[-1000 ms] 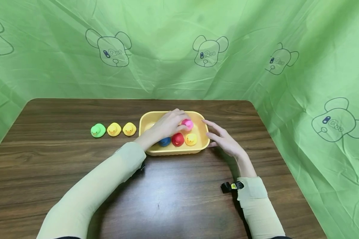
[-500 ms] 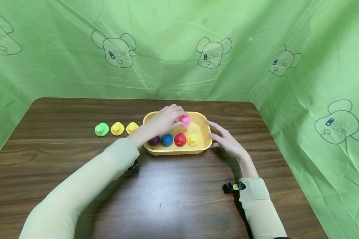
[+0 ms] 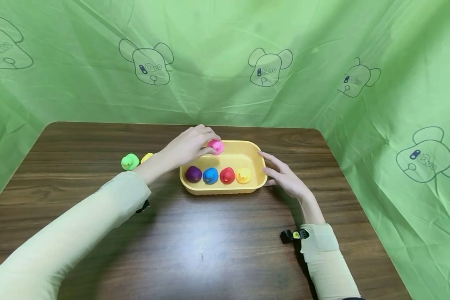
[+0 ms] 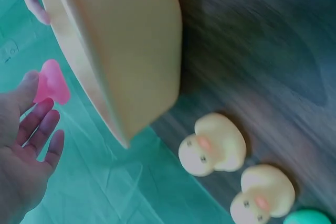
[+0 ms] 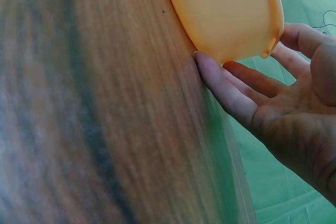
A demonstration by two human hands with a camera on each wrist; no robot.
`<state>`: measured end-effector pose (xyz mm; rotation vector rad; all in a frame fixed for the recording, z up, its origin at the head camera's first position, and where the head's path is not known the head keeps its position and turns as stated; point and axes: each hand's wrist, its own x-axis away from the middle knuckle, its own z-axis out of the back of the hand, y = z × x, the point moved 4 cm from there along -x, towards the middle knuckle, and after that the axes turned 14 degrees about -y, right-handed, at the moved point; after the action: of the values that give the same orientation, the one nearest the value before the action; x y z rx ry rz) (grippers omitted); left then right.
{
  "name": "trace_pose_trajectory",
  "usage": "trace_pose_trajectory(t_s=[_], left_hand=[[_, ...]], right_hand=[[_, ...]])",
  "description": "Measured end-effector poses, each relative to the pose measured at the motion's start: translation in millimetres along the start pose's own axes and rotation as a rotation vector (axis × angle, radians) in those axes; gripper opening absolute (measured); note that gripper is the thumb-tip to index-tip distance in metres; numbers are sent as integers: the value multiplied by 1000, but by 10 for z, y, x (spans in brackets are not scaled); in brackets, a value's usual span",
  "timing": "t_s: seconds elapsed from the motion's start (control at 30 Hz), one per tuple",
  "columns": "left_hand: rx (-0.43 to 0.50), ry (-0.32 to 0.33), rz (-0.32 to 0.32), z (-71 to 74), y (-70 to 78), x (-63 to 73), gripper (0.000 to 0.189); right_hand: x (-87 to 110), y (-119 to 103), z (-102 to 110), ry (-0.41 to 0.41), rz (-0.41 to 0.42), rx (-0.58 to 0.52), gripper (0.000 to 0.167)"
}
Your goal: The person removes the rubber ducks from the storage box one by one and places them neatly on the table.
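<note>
A pink duck (image 3: 216, 146) is held in the air over the far left part of a yellow basin (image 3: 225, 192), pinched between the thumb and fingertips of the left hand (image 3: 189, 145). That hand comes in from the left with its back up, and the left wrist view shows its other fingers spread apart and loosely bent. Its arm stretches diagonally from the near left corner, the pale sleeve (image 3: 86, 225) passing above the counter (image 3: 217, 241). At the basin's right end, the right hand (image 3: 286, 177) has its fingers spread wide and only slightly bent, their tips at the basin's wall and rim. The right forearm rises from the near right, and the hand slants left from the wrist; a small black device (image 3: 286, 236) sits by the cuff. Inside the basin, along its near side, stand four more ducks in a row: purple (image 3: 193, 174), blue (image 3: 211, 176), red (image 3: 227, 176) and yellow (image 3: 243, 176) from left to right. On the counter left of the basin are two other yellow ducks (image 4: 212, 144) and a green duck (image 3: 129, 162) farthest left; the left arm partly covers this group in the head view. Green cloth (image 3: 210, 91) printed with bear heads hangs behind the counter and along its right side.
</note>
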<state>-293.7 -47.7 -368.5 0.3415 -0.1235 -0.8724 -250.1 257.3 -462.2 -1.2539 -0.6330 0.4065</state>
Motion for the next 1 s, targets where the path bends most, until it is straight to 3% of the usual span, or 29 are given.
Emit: trace_pose_trajectory(t_s=[0.37,0.6,1.0], left_hand=[[-26,37,53,243,-171,308,33],[-45,79,51,365,-306,525,30],[-81,67,145,462,-598,997,29]], right_hand=[[13,0,-2,-4,8,3,57],[10,6,-5,-7,8,-3,57],[12,-16,-14,-6,3,1,57]])
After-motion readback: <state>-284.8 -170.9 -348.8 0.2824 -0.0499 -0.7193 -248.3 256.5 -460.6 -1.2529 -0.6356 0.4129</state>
